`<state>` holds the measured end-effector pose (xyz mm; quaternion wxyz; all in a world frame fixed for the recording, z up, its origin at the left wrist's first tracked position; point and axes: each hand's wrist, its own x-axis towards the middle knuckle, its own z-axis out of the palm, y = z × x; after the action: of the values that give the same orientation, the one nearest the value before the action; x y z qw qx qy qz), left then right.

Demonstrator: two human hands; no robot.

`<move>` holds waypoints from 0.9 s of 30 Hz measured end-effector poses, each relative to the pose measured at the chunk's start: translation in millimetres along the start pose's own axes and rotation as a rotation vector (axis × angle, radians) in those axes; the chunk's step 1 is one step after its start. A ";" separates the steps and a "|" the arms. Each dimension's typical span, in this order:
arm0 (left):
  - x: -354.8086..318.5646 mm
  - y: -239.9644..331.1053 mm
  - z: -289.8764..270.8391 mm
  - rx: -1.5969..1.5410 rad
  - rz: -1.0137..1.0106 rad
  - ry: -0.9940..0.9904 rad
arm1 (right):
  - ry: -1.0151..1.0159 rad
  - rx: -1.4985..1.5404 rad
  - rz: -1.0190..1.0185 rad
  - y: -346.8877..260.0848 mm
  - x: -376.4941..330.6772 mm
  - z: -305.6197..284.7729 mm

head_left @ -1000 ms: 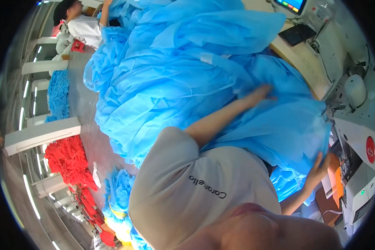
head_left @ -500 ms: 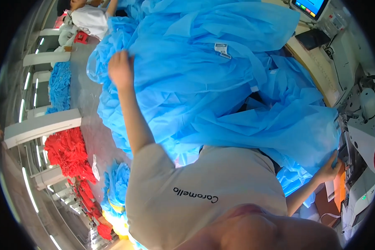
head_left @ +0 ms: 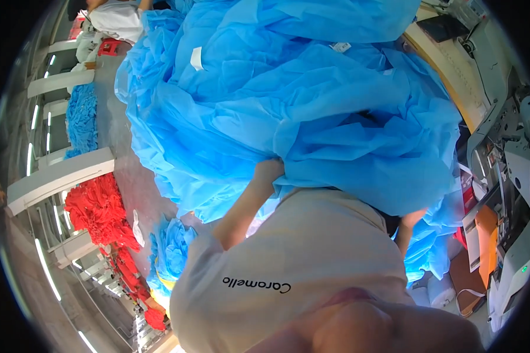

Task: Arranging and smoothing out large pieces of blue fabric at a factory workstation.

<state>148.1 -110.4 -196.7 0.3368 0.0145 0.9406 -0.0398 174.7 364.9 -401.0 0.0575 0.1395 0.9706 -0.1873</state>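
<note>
A large heap of thin, sheer blue cloth (head_left: pixel 235 117) spreads in front of me, creased and folded over itself. My left hand (head_left: pixel 269 170) is closed on the near edge of this cloth, close to my waist, where the folds gather toward my fist. At the right, my right hand (head_left: pixel 415 216) is at the cloth's near edge, smeared and partly covered by it, so its fingers do not show. A white label (head_left: pixel 196 59) lies on the cloth at the upper left, and a printed tag (head_left: pixel 340 47) sits farther right.
A sewing machine (head_left: pixel 521 165) and a wooden table edge (head_left: pixel 447 79) stand at the right, with a dark flat device (head_left: pixel 443 28) on top. Red cloth (head_left: pixel 103 209) and another blue pile (head_left: pixel 82 117) lie at the left. A person in white (head_left: pixel 118 20) is at the far left.
My left hand has come down and right from the far left of the heap to my waist. My right hand has moved left, away from the machine, and the blue cloth has shifted with it.
</note>
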 end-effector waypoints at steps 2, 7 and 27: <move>3.8 15.6 -38.9 -0.102 0.026 -0.262 | -0.143 -0.153 0.296 59.8 -22.7 42.2; -32.5 -37.5 -162.8 -0.747 0.315 0.148 | -0.189 -0.224 0.432 188.8 -51.0 50.7; -64.6 -89.7 -203.4 0.056 0.078 0.810 | 0.212 0.543 -1.081 -410.0 152.0 -243.2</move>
<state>64.4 -182.5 6.8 -0.0599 0.0737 0.9945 -0.0437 -104.7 129.9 -58.9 -0.1802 -0.3449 0.8220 -0.4159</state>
